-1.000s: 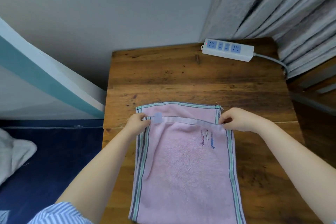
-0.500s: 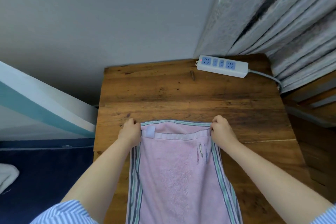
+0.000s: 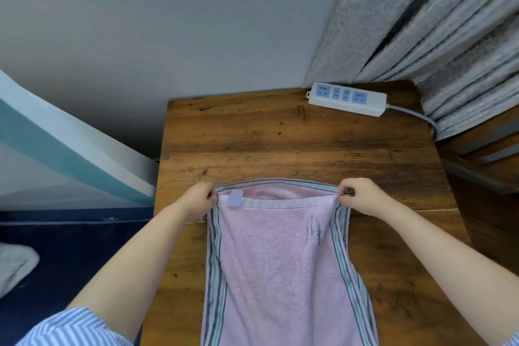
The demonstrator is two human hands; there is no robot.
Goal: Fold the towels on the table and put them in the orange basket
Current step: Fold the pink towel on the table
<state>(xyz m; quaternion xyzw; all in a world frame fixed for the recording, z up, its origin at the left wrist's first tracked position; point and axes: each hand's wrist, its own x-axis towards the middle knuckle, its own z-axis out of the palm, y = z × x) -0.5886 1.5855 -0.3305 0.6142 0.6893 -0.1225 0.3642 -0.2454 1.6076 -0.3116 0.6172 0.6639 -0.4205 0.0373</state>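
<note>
A pink towel (image 3: 275,261) with striped green and blue side borders lies folded over on the wooden table (image 3: 280,143), its far edges stacked one on the other. My left hand (image 3: 198,198) pinches the far left corners together. My right hand (image 3: 362,195) pinches the far right corners. The top layer shows a small pale label near the left corner and a little embroidered mark near the right. The towel's near end runs out of the frame's bottom. No orange basket is in view.
A white power strip (image 3: 346,98) with blue sockets lies at the table's far right corner, its cable running off right. Grey curtains (image 3: 435,22) hang behind it. A dark blue floor (image 3: 70,255) and a white cloth (image 3: 14,267) are at the left.
The upper layer's edge has been drawn up level with the lower layer's far edge. Both hands came closer together, and the view tilted upward.
</note>
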